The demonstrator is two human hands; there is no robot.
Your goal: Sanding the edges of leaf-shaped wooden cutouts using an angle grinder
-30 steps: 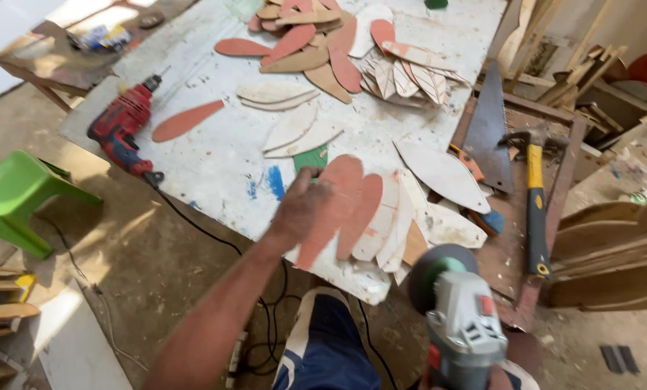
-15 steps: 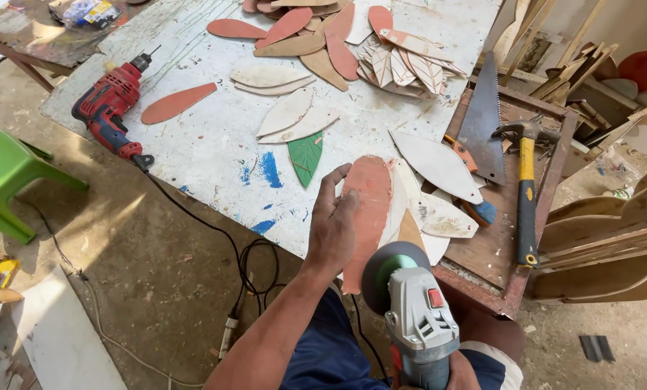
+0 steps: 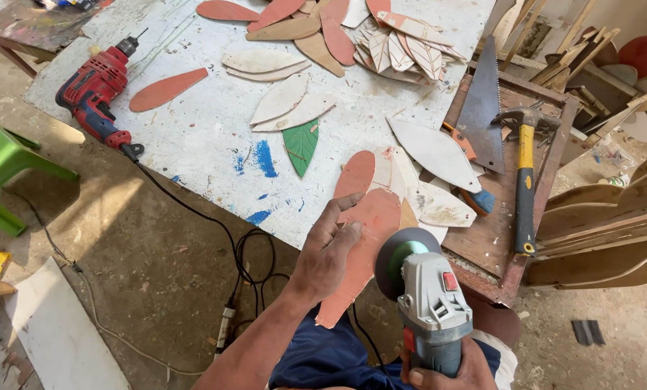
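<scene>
My left hand (image 3: 328, 249) clamps the reddish-brown leaf-shaped wooden cutout (image 3: 363, 242), tilted off the white paint-flecked table (image 3: 200, 137) edge | my right hand (image 3: 445, 370) grips the grey angle grinder (image 3: 428, 300); its disc just beside the cutout's edge | red drill (image 3: 92, 94) well apart

Reddish-brown leaf-shaped wooden cutout (image 3: 363, 249), flat and pointed at both ends, tilted off the surface (image 3: 193, 137) edge, lower tip hanging free. Grey angle grinder (image 3: 428, 303), disc upright, just beside cutout's right edge.
</scene>
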